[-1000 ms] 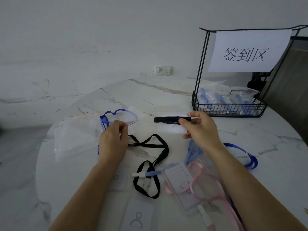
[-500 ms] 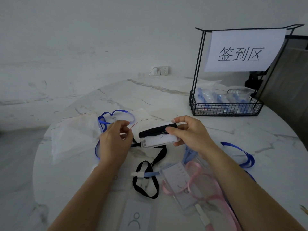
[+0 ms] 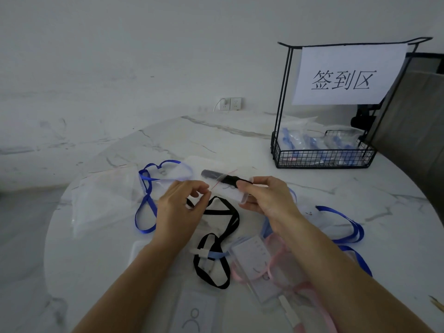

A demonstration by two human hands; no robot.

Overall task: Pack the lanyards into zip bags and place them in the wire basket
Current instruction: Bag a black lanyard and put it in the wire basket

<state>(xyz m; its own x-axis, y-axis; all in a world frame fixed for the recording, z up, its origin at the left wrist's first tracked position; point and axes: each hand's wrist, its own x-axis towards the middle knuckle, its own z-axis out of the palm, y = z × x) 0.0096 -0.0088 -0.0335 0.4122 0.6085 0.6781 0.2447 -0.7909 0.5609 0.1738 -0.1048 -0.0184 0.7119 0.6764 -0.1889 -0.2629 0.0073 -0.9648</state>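
By the near edge of the tabletop the pink lanyard [image 3: 274, 246] and a black loop [image 3: 216, 239] lie unpacked between my forearms. Beyond them my left hand [image 3: 180, 207] pinches the mouth of a zip bag [image 3: 195, 168] between thumb and fingertips. My right hand [image 3: 266, 200] grips the rolled lanyard [image 3: 230, 180] and its card, fingers curled round the right end. A second ago that roll was bare and my left hand was down at the tabletop. Now its left end shows dulled behind plastic, past the red zip line. I judge insertion begun: push home, seal, carry. Toward the left edge lie a blue lanyard [image 3: 146, 188] and spare bags [image 3: 103, 200]. The basket [image 3: 322, 162] stands at the far right edge, with packed bags inside.
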